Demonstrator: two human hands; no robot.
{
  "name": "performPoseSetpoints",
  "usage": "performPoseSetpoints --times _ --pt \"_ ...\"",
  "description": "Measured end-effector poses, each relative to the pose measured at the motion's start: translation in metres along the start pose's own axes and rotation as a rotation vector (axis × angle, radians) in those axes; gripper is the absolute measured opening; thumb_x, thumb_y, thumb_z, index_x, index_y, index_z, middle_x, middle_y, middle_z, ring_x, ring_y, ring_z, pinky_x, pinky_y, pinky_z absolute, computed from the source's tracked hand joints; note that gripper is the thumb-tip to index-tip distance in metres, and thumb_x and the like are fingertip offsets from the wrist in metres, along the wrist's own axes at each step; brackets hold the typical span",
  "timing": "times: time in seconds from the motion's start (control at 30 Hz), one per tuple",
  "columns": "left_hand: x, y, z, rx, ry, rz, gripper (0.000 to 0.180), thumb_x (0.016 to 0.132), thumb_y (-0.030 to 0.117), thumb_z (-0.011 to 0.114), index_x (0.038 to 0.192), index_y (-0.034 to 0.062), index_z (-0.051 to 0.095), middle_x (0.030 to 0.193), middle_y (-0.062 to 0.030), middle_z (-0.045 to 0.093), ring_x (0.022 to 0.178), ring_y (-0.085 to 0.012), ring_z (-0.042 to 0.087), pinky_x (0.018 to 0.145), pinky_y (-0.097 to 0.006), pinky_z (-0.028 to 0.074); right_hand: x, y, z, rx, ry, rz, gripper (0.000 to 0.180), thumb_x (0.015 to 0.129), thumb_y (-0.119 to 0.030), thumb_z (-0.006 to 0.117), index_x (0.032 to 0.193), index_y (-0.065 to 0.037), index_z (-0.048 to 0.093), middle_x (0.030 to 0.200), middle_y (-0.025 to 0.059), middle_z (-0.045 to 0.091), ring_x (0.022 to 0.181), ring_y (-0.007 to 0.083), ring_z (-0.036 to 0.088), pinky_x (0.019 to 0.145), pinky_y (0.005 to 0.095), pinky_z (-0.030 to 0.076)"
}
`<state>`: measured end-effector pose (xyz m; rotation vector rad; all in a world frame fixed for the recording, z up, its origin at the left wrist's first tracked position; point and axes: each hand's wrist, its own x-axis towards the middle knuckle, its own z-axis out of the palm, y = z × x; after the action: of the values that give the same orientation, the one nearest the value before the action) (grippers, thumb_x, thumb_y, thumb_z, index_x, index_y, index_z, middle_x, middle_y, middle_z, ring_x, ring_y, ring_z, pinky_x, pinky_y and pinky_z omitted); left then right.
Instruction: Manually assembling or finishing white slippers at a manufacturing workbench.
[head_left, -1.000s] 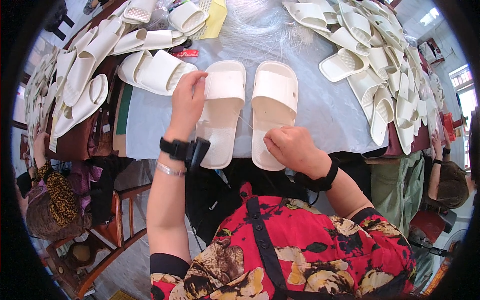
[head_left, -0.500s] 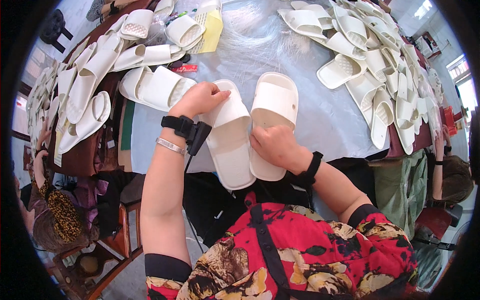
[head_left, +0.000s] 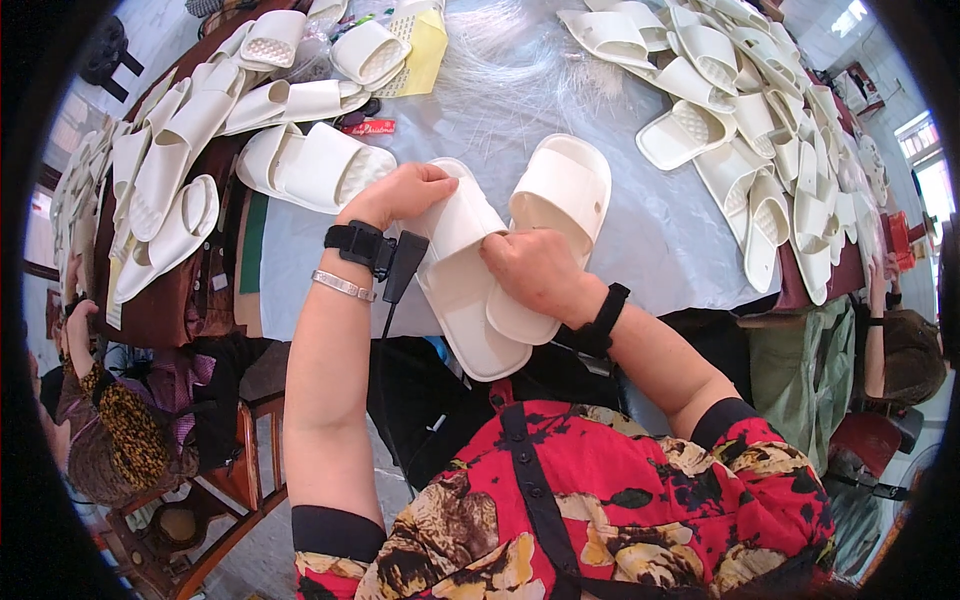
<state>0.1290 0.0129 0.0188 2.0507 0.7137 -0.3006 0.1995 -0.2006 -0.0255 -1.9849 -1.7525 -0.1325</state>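
Two white slide slippers lie side by side in front of me, heels toward my body. My left hand (head_left: pixel 400 193) grips the left slipper (head_left: pixel 475 310) near its toe, the thumb and fingers closed at the edge of its wide strap. My right hand (head_left: pixel 540 275) is closed, its fingertips pinching the right side of the same strap. Its knuckles and wrist cover part of the right slipper (head_left: pixel 560 190), which is tilted outward, its toe pointing away. The left slipper's heel overlaps the edge of the right one's. What exactly sits under my right fingertips is hidden.
A heap of white slippers (head_left: pixel 200 125) lies at the left, another heap (head_left: pixel 735 130) at the right. Clear thin strands (head_left: pixel 530 65) spread over the plastic-covered table (head_left: pixel 640 240). A yellow sheet (head_left: pixel 422 55) and red tag (head_left: pixel 370 127) lie farther back. Other people sit at both sides.
My right hand has moved up and left from the right slipper to the left slipper's strap. The left slipper has turned, its heel swinging right; the right slipper's toe has shifted right.
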Motion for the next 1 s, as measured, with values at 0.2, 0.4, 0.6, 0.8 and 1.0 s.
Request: performPoseSetpoints --times 0.2,0.4,0.6,0.8,1.0 --pt "0.002 -0.003 0.007 -0.224 0.012 0.069 0.030 0.088 0.023 0.063 0.109 0.0025 0.067 0.094 -0.0043 0.066 0.084 -0.0142 0.060 0.076 -0.029 0.047 -0.004 -0.003 0.000 0.002 -0.009 -0.055 0.012 0.078 -0.011 0.059 0.070 -0.006 0.052 0.062 0.0109 0.059 0.059 0.0274 0.062 0.053 0.0392 0.049" --pt "0.003 0.000 0.014 -0.249 0.053 0.103 0.032 0.086 0.022 0.063 0.108 -0.0004 0.066 0.095 -0.0058 0.066 0.084 -0.0147 0.060 0.077 -0.030 0.047 -0.009 -0.004 0.002 0.006 -0.033 -0.026 0.013 0.079 -0.012 0.059 0.070 -0.006 0.052 0.064 0.0119 0.060 0.062 0.0287 0.063 0.055 0.0408 0.049" --pt "0.006 -0.001 0.002 0.023 0.043 -0.004 0.044 0.089 0.036 0.058 0.109 -0.0021 0.065 0.094 -0.0091 0.067 0.083 -0.0167 0.061 0.074 -0.032 0.048 -0.008 0.001 -0.008 0.023 -0.024 0.093 0.012 0.081 -0.012 0.059 0.074 -0.005 0.053 0.066 0.0150 0.060 0.065 0.0329 0.063 0.059 0.0429 0.050" --pt "-0.007 0.001 -0.004 -0.028 -0.041 -0.025 0.049 0.089 0.043 0.057 0.109 -0.0016 0.065 0.096 -0.0096 0.067 0.083 -0.0171 0.062 0.073 -0.033 0.049 -0.023 0.004 -0.029 0.014 0.047 0.126 0.008 0.079 -0.008 0.056 0.082 -0.001 0.054 0.064 0.0162 0.061 0.060 0.0320 0.064 0.053 0.0422 0.051" --pt "-0.024 0.002 0.017 -0.306 -0.182 -0.025 0.040 0.089 0.043 0.061 0.107 0.0079 0.065 0.093 -0.0018 0.067 0.079 -0.0121 0.060 0.070 -0.031 0.050 -0.040 0.009 -0.033 -0.001 0.000 0.169 0.015 0.083 -0.015 0.061 0.074 -0.005 0.055 0.060 0.0150 0.058 0.056 0.0343 0.061 0.049 0.0443 0.047"
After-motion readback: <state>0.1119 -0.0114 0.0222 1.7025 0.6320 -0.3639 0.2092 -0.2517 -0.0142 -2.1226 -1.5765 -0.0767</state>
